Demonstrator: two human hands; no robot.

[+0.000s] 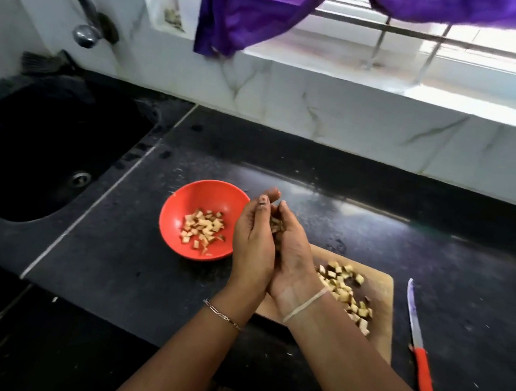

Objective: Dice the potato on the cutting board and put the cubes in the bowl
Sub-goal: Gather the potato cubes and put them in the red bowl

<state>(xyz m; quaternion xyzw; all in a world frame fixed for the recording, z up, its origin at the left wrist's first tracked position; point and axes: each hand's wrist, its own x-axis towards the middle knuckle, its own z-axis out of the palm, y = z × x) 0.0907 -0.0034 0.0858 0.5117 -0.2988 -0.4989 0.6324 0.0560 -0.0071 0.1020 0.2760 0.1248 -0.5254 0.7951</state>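
Hands meet in a cup just right of the round orange-red plastic bowl [186,194]: the left hand [253,245] and the right hand [292,253] press together along their edges, fingers curled round a scoop of pale, brown-skinned potato cubes [276,226]. More cubes lie in the bowl's bottom, and a heap lies on the tan wooden cutting board [382,304], near and right of the hands. Farther right, on the black speckled stone counter [146,279], a red-handled knife [420,362] lies apart from the board. A dark sink [31,155] sits at far left.
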